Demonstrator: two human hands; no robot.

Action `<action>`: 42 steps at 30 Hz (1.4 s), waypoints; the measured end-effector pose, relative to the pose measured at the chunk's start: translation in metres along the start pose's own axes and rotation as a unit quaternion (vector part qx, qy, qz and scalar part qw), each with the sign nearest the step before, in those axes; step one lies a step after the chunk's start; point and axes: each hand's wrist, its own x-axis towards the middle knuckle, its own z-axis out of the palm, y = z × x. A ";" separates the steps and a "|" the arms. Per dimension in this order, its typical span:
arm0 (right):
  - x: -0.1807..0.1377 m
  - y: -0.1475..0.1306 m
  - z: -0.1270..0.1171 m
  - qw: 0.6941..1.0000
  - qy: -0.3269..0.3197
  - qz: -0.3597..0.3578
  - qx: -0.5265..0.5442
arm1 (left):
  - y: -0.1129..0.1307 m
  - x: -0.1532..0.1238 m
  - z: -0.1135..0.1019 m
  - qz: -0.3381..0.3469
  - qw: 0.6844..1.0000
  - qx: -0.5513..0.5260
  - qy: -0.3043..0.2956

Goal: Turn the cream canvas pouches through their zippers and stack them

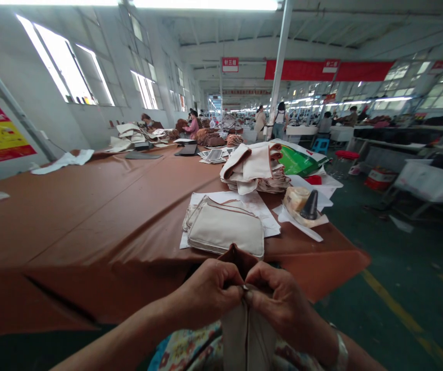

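Both hands are pinched together at the front edge of the table, over my lap. Between them is a leather piece [233,340], cream on the hanging part and brown where it folds up to a peak behind the fingers. My left hand [208,288] grips its left side with thumb and forefinger. On the right side, my right hand [283,299] pinches it, thumb close to the left thumb. A dark seam line runs down the middle of the hanging part. Just beyond lies a stack of cream panels [225,226] on white paper [269,219].
A brown sheet [89,206] covers the table. A pile of folded cream-and-brown pieces [256,167] stands farther back. At right are a dark cone-shaped object [309,205], a yellowish block [296,198] and a green bag [296,162]. Several people work in the distance.
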 end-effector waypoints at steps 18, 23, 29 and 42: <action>-0.015 0.018 -0.006 0.921 0.007 -0.305 -0.243 | -0.021 0.000 -0.005 -0.036 0.972 -0.192 -0.130; -0.024 0.010 -0.010 0.932 0.014 -0.296 -0.211 | -0.016 -0.006 -0.011 0.022 0.984 -0.089 -0.156; -0.020 -0.004 -0.024 0.996 -0.030 -0.060 -0.060 | -0.008 -0.011 -0.015 0.080 0.985 -0.014 -0.153; -0.018 0.004 -0.010 0.991 -0.108 -0.038 0.072 | -0.017 -0.014 0.004 0.059 0.952 -0.249 -0.167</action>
